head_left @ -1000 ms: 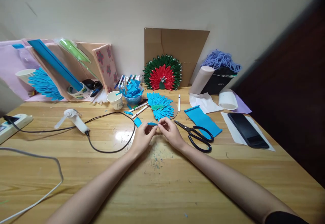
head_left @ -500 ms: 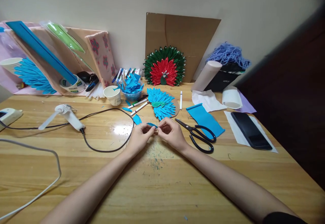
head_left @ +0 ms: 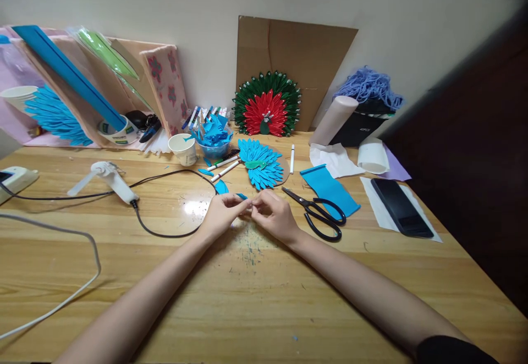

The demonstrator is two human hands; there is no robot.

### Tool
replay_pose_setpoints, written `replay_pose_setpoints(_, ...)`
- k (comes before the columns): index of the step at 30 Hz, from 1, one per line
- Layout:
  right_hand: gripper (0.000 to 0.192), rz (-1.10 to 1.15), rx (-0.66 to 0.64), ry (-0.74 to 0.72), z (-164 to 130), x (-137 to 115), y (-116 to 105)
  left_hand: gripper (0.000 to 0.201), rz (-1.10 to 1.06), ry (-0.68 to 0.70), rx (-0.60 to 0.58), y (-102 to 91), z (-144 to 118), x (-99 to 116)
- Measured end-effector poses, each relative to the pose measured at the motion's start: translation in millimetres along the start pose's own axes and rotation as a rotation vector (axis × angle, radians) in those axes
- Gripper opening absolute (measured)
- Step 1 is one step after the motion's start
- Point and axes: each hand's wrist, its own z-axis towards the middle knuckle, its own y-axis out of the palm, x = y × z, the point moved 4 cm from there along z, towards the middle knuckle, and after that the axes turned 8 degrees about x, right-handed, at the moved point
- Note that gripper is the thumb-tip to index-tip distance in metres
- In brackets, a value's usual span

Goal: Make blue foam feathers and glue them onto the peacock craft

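Two hands: left hand point(head_left: 223, 215) and right hand point(head_left: 273, 216) meet fingertip to fingertip just above the wooden table point(head_left: 264, 298), arms coming in from the near edge.
Grip: both hands are pinched closed on one small blue paper piece point(head_left: 242, 196); only a sliver of it shows above the left fingers.
Piece, axis: what shows runs roughly left to right between the two hands; its ends are covered, so which way it points cannot be told.
Hidden: most of the piece lies behind the fingers; its full outline is hard to make out.
Just beyond the grip: a loose blue petal point(head_left: 221, 186) flat on the table, and past it a blue paper fan point(head_left: 260, 165) on a round card.
Right of the grip: black scissors point(head_left: 319, 214), handles toward the near edge, then a blue paper strip point(head_left: 330, 189) and a dark phone point(head_left: 396, 207) on white paper.
Left of the grip: a black cable point(head_left: 165, 233) looping to a white glue gun point(head_left: 111, 180).
Far behind: a paper cup point(head_left: 184, 149), a bowl of blue scraps point(head_left: 214, 138), a red and green fan point(head_left: 266, 112) against cardboard point(head_left: 297, 50).
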Motion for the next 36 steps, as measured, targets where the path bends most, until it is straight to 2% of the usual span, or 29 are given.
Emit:
replay_pose_setpoints(3, 0.008, 0.018, -0.010, 0.025, -1, 0, 1, 0.026, 0.006, 0.001, 0.041, -1.4, 0, -1)
replay_pose_setpoints(6, 0.004, 0.087, -0.025, 0.130, -1, 5, 2, 0.026, 0.007, 0.033, 0.075, -1.9, -1, -2)
replay_pose_setpoints(10, 0.015, 0.204, -0.071, 0.287, 0, 13, 5, 0.028, 0.024, 0.078, 0.116, -2.5, -2, -4)
replay_pose_setpoints(15, 0.015, 0.300, -0.084, 0.358, 1, 17, 6, 0.028, 0.040, 0.119, 0.122, -2.9, -3, -7)
replay_pose_setpoints(26, 0.016, 0.316, -0.036, 0.359, 0, 21, 6, 0.026, 0.078, 0.175, 0.215, -5.6, -4, -9)
replay_pose_setpoints(30, 0.013, 0.314, -0.051, 0.334, -1, 19, 7, 0.029, 0.041, 0.151, 0.197, -5.1, -4, -6)
replay_pose_setpoints(36, 0.011, 0.262, -0.066, 0.291, -1, 15, 7, 0.027, -0.017, 0.211, 0.165, -7.1, -3, -1)
